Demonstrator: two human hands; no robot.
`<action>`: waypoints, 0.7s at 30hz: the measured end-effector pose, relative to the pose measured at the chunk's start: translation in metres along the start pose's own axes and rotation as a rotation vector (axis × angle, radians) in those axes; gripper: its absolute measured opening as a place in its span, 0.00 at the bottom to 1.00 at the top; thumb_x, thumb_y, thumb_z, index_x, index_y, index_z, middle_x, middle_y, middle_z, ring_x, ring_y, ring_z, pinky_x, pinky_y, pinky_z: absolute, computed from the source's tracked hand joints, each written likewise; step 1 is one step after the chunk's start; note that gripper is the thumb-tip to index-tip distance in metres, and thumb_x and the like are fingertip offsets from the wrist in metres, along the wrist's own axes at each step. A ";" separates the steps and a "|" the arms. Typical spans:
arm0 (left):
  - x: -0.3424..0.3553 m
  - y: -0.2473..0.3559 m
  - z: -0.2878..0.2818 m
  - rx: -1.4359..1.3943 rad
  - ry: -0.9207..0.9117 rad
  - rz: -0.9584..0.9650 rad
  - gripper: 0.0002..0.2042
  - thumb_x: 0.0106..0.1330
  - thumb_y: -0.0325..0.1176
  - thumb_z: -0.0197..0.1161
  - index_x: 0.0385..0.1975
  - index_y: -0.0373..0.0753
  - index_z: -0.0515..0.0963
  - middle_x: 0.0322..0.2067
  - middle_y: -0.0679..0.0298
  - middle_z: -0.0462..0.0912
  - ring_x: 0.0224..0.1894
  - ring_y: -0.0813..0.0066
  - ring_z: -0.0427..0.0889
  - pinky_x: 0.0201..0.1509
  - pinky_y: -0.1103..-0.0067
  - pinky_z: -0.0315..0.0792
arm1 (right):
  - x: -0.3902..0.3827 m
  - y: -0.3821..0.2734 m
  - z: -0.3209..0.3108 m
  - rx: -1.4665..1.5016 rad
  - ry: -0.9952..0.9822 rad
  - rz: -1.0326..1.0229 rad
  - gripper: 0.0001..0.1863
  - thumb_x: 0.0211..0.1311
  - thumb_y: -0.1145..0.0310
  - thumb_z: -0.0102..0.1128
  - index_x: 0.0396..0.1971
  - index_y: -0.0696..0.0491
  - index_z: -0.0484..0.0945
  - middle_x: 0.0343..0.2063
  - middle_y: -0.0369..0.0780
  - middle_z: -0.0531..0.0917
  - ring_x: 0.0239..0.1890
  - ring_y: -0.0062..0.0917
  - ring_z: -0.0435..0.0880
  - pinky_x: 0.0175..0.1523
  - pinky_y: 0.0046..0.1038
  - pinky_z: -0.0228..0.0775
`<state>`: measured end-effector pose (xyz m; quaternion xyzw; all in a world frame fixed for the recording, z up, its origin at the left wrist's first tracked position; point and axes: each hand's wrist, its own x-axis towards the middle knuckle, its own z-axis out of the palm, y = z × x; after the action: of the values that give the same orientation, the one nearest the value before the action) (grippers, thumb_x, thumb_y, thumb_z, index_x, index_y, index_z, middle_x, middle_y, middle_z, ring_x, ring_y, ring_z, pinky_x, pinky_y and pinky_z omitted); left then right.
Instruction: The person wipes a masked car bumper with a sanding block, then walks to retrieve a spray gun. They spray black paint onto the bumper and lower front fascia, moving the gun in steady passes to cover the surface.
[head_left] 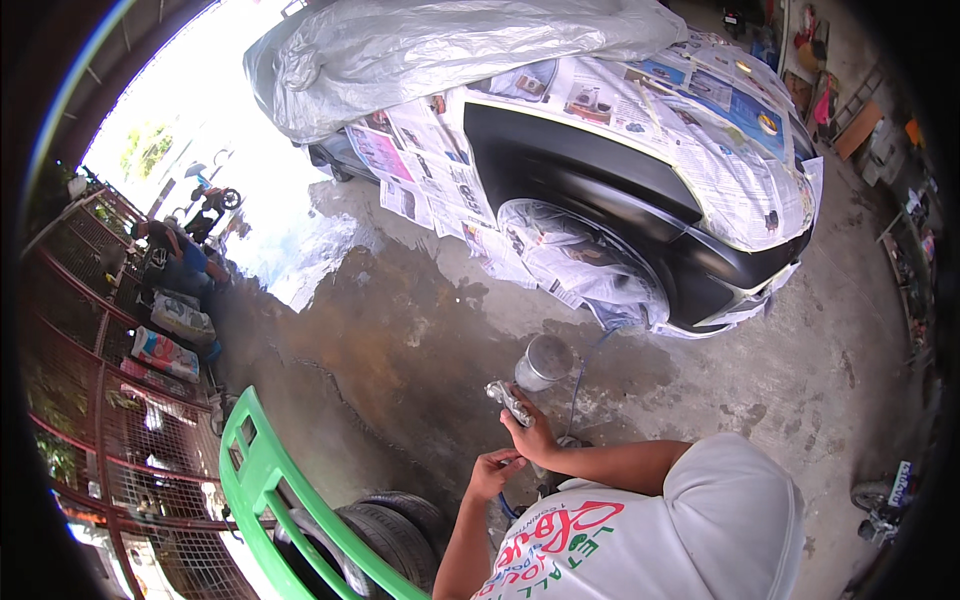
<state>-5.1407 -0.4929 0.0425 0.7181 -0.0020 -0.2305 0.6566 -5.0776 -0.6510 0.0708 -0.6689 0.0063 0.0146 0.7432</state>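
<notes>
The right hand [533, 432], just below the middle of the frame, is wrapped around a silver spray gun [510, 402], whose metal end points up and to the left. The left hand [492, 473] sits just below it, near the right wrist, with its fingers curled in and thumb and fingertips close together — whether they pinch anything, I cannot tell. A piece of blue hose [508, 506] shows beneath the hands, partly hidden by the white printed shirt [640, 530] at the bottom of the frame.

Just above the spray gun, a round grey bucket [545, 362] stands on the stained concrete floor [400, 340]. A thin hose [577, 385] runs beside it toward the car.

The car fills the upper middle and upper right. Its black fender [580, 160] is bare, while newspaper [720, 130] covers the hood and side, and more paper wraps the wheel [580, 250]. A silvery sheet [450, 60] drapes over the roof.

At the lower left, a green bumper [305, 515] stands in front of some tires [385, 545]. Farther left are a wire fence [150, 450], filled bags [165, 355] and, higher up, another person [185, 255] in blue — near a parked motorcycle [212, 208].
</notes>
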 end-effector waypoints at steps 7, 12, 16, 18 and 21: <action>0.108 -0.005 -0.106 -0.020 -0.055 0.011 0.09 0.69 0.26 0.69 0.46 0.32 0.86 0.39 0.67 0.90 0.42 0.85 0.82 0.50 0.82 0.75 | 0.127 0.010 0.074 -0.121 0.095 -0.049 0.27 0.74 0.64 0.58 0.70 0.55 0.70 0.66 0.51 0.76 0.68 0.44 0.75 0.68 0.36 0.68; 0.197 0.019 -0.204 -0.078 -0.262 0.005 0.08 0.69 0.27 0.70 0.44 0.33 0.87 0.37 0.67 0.90 0.39 0.86 0.81 0.46 0.82 0.75 | 0.211 0.030 0.128 -0.071 0.296 0.064 0.28 0.73 0.64 0.60 0.69 0.55 0.70 0.62 0.51 0.80 0.63 0.40 0.81 0.63 0.35 0.73; 0.260 0.040 -0.284 0.151 -0.351 0.125 0.07 0.65 0.29 0.72 0.41 0.38 0.88 0.34 0.65 0.90 0.33 0.84 0.82 0.41 0.81 0.76 | 0.274 0.031 0.179 -0.083 0.466 0.049 0.27 0.73 0.63 0.60 0.69 0.55 0.72 0.61 0.50 0.81 0.61 0.34 0.83 0.59 0.32 0.75; 0.285 0.063 -0.310 0.319 -0.451 0.039 0.08 0.65 0.25 0.70 0.43 0.36 0.87 0.34 0.66 0.89 0.36 0.84 0.82 0.42 0.80 0.77 | 0.291 0.037 0.197 -0.129 0.541 0.026 0.27 0.74 0.62 0.60 0.69 0.55 0.72 0.61 0.50 0.82 0.62 0.32 0.82 0.60 0.31 0.75; 0.327 0.072 -0.342 0.378 -0.585 0.122 0.09 0.65 0.24 0.69 0.44 0.35 0.87 0.33 0.67 0.89 0.36 0.84 0.82 0.43 0.79 0.77 | 0.326 0.047 0.221 -0.150 0.673 -0.014 0.27 0.75 0.63 0.59 0.70 0.53 0.71 0.43 0.40 0.84 0.44 0.21 0.82 0.49 0.26 0.75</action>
<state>-4.7133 -0.2807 0.0136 0.7290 -0.2755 -0.3826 0.4963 -4.7558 -0.4220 0.0378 -0.6890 0.2455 -0.2116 0.6482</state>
